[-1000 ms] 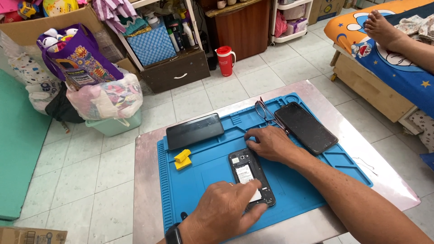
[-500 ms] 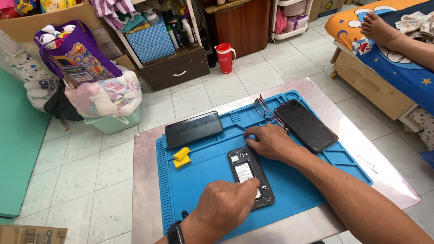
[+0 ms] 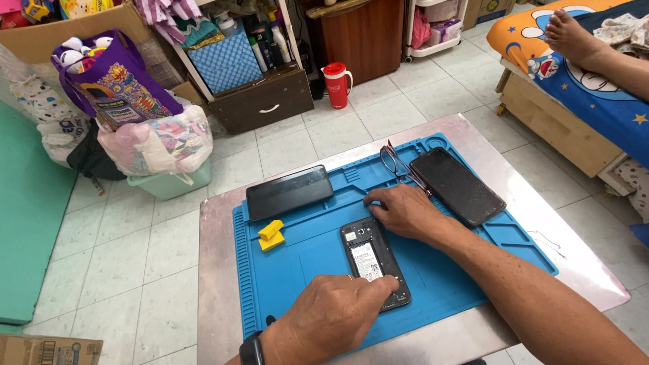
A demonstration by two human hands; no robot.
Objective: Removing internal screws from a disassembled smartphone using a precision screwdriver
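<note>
The left hand (image 3: 338,307) rests on the near end of an opened phone (image 3: 375,262), fingers curled down and fingertips pressing its lower edge to pin it rather than grip it. The right hand (image 3: 405,211) lies flat just beyond the phone's far end, fingers spread loosely on the blue work mat (image 3: 304,257); whether anything sits under its fingertips I cannot tell. The phone lies back-up near the mat's middle, its cover off and battery showing. Left of it sits a small yellow tool (image 3: 271,234). Farther back lie a dark phone (image 3: 289,192), a pair of glasses (image 3: 399,165) and another dark phone (image 3: 457,186), all on the grey table (image 3: 216,284).
</note>
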